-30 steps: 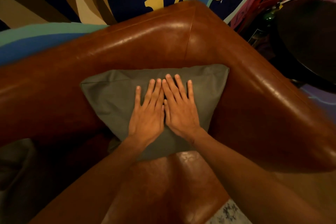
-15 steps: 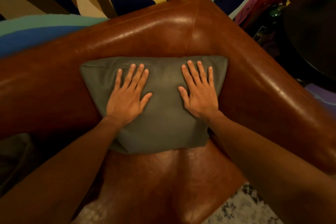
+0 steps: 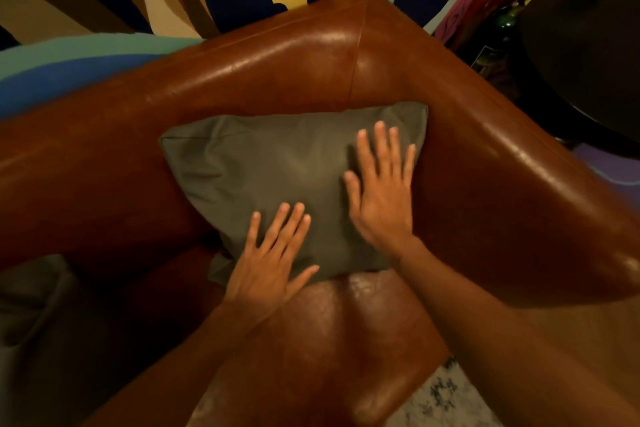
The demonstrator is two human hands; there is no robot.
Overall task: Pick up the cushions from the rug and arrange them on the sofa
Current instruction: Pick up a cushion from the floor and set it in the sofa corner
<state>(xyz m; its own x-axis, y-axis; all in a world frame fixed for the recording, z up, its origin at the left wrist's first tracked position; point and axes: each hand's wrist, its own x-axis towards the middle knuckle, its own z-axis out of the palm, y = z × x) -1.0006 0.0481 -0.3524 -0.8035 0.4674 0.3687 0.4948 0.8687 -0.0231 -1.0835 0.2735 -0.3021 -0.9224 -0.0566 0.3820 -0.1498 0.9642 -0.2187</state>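
At the sofa's [image 3: 485, 163] back corner, left hand [image 3: 268, 274] and right hand [image 3: 381, 198] lie flat, fingers spread, on the green cushion [image 3: 277, 170], gripping nothing.

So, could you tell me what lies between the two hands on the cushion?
Head view: only bare grey-green cushion fabric separates the left hand from the right hand.

Glossy, smooth brown leather on the sofa [image 3: 311, 55]; matt grey-green cloth on the cushion [image 3: 277, 166] against its corner.
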